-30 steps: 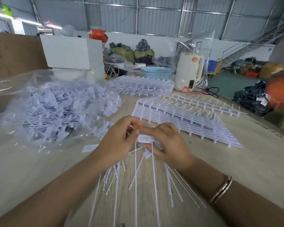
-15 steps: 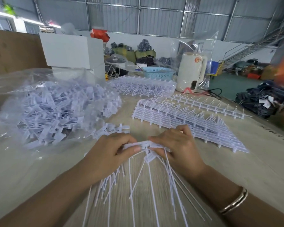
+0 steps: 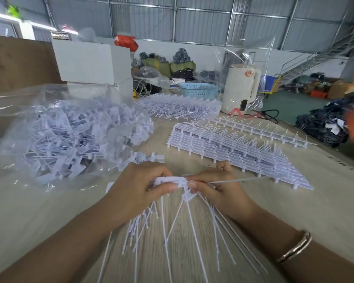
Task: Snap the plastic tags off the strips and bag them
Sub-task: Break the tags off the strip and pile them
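Both hands work low centre over the table (image 3: 294, 211). Left hand (image 3: 135, 193) curls round a white tag strip (image 3: 168, 180), thumb on top; right hand (image 3: 219, 190) pinches its other end. The strip's long axis runs left-right — thin tails fan down toward the person. Clear bag of snapped tags (image 3: 70, 135) lies left; stacked strips (image 3: 233, 150) lie right, slanting away.

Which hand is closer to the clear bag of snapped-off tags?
Left. The left hand sits just beside the clear bag of tags, near its open edge. The right hand is farther off, beyond the left hand.
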Demonstrator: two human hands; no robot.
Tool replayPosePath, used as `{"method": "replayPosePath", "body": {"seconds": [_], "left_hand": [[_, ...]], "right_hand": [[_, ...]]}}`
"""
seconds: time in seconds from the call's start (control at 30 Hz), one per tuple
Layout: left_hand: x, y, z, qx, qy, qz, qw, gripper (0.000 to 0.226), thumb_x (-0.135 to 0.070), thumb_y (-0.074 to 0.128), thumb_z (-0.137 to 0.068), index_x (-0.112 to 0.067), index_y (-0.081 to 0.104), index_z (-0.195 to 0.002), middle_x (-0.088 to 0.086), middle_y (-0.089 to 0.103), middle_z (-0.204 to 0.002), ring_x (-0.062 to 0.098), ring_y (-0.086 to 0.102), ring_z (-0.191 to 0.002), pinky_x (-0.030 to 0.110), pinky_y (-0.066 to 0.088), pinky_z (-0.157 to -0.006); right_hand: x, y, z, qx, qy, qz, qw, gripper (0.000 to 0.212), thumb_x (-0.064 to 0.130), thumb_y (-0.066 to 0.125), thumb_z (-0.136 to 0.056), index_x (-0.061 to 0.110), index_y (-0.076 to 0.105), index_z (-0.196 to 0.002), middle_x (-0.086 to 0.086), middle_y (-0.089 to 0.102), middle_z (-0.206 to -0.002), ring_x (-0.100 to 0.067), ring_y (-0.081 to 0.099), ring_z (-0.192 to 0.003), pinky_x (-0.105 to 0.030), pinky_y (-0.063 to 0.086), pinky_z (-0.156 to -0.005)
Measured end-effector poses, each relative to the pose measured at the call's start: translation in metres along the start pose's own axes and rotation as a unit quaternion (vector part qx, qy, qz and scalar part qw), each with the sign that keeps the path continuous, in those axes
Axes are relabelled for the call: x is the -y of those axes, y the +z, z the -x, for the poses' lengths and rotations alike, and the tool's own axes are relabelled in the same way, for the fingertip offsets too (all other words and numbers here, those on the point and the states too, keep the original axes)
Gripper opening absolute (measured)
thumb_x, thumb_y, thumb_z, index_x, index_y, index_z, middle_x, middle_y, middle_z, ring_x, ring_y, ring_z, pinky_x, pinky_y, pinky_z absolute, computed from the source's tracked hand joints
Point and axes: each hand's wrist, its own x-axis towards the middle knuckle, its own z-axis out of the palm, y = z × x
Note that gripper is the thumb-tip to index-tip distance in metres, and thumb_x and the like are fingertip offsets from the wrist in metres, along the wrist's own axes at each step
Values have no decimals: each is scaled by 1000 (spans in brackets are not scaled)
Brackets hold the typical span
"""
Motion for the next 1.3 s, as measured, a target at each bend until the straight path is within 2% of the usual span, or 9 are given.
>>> {"method": "replayPosePath", "body": {"seconds": [0.27,0.47,0.57,0.67,0.8,0.9,1.03,1.17,1.3], "left_hand": [[-6,1,-3,-17,14,-4,1000,23,-46,58,-83,-24,63,-80,-11,60,-70,7,55,-66,19,36,-59],[-11,-2,-1,-20,39,-11,999,29,-45,51,-84,-19,63,-82,-10,60,-72,8,54,-68,20,38,-58],[-10,0,2,-11,33,0,999,30,-47,50,-85,-19,63,-82,-10,60,-71,9,55,-67,21,39,-58],[-1,-4,5,-23,-6,30,999,26,-48,57,-85,-22,62,-80,-12,59,-69,8,55,-62,25,41,-55],[-5,-2,3,-47,-36,47,997,11,-38,57,-87,-28,60,-82,-12,56,-70,8,51,-62,17,35,-55],[-8,2,2,-18,-17,-39,999,21,-28,52,-84,-20,68,-95,-13,58,-74,7,52,-70,17,35,-61],[-5,3,4,-4,-40,-63,997,38,-25,46,-81,-23,67,-113,-17,53,-74,1,49,-72,29,36,-72],[-2,11,6,-21,-70,-40,997,27,-27,55,-89,-25,60,-115,-17,60,-85,-1,55,-74,42,45,-87],[-5,19,6,-35,-51,-83,995,34,-40,47,-87,-25,56,-115,-20,55,-89,4,56,-86,32,34,-88]], "right_hand": [[3,-1,-4,-5,34,-88,995,33,22,56,-88,9,66,-60,-2,67,-64,2,52,-58,-14,30,-76],[5,1,-5,-25,55,-181,982,44,34,52,-86,1,67,-61,-19,64,-65,-33,55,-61,-36,43,-64],[6,0,-3,-16,71,-196,978,36,25,55,-89,2,68,-63,-10,67,-66,-26,62,-68,-30,47,-65],[-5,-22,2,-113,161,-243,950,33,23,52,-93,3,66,-70,11,63,-63,-4,60,-70,-13,45,-68],[-9,-24,0,-3,124,-70,990,23,13,48,-96,19,68,-87,23,62,-80,4,57,-78,-13,43,-76],[-15,-16,1,47,47,41,997,28,13,43,-98,18,60,-119,7,55,-98,-9,53,-94,-40,34,-88],[-22,-15,5,103,59,104,987,45,8,43,-91,30,51,-129,16,42,-97,-6,42,-97,-32,17,-77],[-14,-12,2,45,56,120,990,60,8,37,-72,22,55,-128,13,45,-102,-7,44,-99,-29,18,-77],[-1,-8,0,13,-53,154,987,46,24,50,-79,25,58,-125,7,58,-110,-8,49,-101,-30,24,-80]]}}
